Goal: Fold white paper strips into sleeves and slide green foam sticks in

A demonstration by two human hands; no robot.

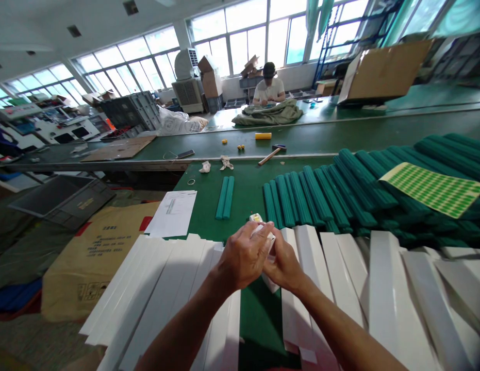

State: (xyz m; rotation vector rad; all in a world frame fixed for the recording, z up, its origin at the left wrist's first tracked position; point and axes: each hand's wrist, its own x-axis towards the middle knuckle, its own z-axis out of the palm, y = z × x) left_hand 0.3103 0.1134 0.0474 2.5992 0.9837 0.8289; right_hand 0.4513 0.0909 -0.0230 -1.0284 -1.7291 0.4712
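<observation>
A narrow white carton (pixel 271 283) sits between my hands, low over the green table; its far end shows a small yellowish spot. My left hand (pixel 242 252) is closed over the carton's upper part. From the right side, my right hand (pixel 284 264) wraps round it, and the two hands' fingers meet near the far end. What the fingertips do is partly hidden. Flat white cartons (pixel 162 273) lie to the left, and folded-up long white cartons (pixel 386 288) to the right. Beyond my hands, two green ribbed bars (pixel 225 198) lie side by side.
Many green ribbed bars (pixel 320 193) are piled at the right, with a sheet of green round stickers (pixel 436 188) on top. A printed paper (pixel 173 214) lies left. Further back are a hammer (pixel 270 154) and a yellow roll (pixel 263 136). A person (pixel 269 88) sits across the tables.
</observation>
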